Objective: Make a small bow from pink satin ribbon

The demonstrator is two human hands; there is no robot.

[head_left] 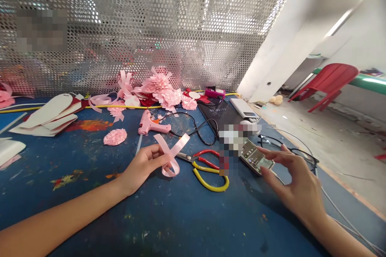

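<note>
My left hand [152, 161] pinches a light pink ribbon [171, 170] between thumb and fingers. The ribbon is bent into a loop with its two tails crossed and pointing up. At the right, my right hand [297, 182] has its thumb and index finger at opposite edges of a smartphone [255, 157] with a lit screen, the other fingers lifted apart. Part of the phone is blurred out. Between the hands lie scissors [211, 170] with one red and one yellow handle; the ribbon is beside their blades. Behind my left hand rests a pink glue gun [153, 123] with a black cord.
A pink ruffled flower piece [115, 137] and white card cutouts [50, 116] lie left on the blue table [120, 225]. Pink ribbon flowers [159, 88] pile against the perforated metal screen [169, 36]. Eyeglasses [301, 154], a power bank [243, 108] and cables are at the right.
</note>
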